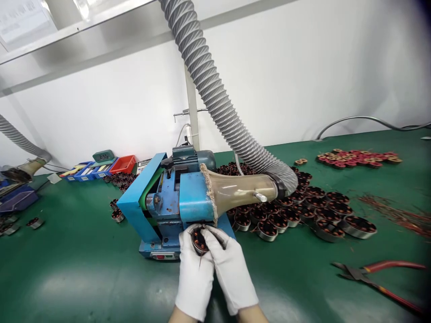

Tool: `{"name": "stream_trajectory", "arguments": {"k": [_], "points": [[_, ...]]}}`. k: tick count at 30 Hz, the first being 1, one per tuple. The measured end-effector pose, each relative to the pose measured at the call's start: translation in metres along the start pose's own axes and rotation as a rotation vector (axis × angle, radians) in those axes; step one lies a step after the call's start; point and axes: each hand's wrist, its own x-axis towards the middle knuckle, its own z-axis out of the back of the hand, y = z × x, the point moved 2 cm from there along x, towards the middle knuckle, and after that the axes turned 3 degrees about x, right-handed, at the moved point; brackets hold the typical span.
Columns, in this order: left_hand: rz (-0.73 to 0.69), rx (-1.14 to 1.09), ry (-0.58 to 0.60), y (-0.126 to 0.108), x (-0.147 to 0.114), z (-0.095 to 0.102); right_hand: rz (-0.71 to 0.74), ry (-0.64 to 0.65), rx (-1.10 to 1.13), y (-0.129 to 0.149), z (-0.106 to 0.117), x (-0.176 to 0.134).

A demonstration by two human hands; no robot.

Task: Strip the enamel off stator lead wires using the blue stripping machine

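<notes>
A round motor stator (199,242), with a metal rim, dark core and copper windings, is held in front of the blue belt-driven machine (197,197). My left hand (193,273), in a white glove, wraps around its left side. My right hand (229,264), gloved too, closes on its right side with fingers over the top edge, partly hiding it. A thin wire hangs from the stator's lower edge. Both hands sit just below the machine's blue hood and tan extraction funnel (242,193).
A grey flexible duct (215,89) rises from the funnel. Several stators (269,229) crowd the green bench right of the machine. Red-handled cutters (363,272) and loose copper wires (400,215) lie farther right, below red rings (357,158). Blue bins (84,172) and a red bin (123,164) stand back left.
</notes>
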Motion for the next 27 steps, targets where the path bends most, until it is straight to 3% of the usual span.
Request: {"name": "stream_trajectory", "arguments": {"k": [8, 14, 17, 20, 23, 27], "points": [[0.033, -0.032, -0.012, -0.01, 0.001, -0.003, -0.009, -0.017, 0.046, 0.003, -0.003, 0.002], [0.092, 0.014, 0.03, 0.003, -0.032, 0.014, 0.058, -0.032, 0.03, -0.005, 0.011, -0.031], [0.123, -0.057, 0.045, 0.004, -0.049, 0.03, -0.01, 0.148, 0.19, -0.002, 0.024, -0.054], [0.037, 0.078, 0.067, -0.01, -0.054, 0.041, -0.05, 0.386, 0.174, 0.008, 0.027, -0.064], [-0.034, 0.295, -0.004, -0.025, -0.053, 0.046, -0.027, 0.39, 0.045, 0.015, 0.017, -0.059], [0.1, 0.39, -0.106, -0.03, -0.056, 0.049, -0.139, 0.372, 0.119, 0.02, -0.001, -0.052]]}}
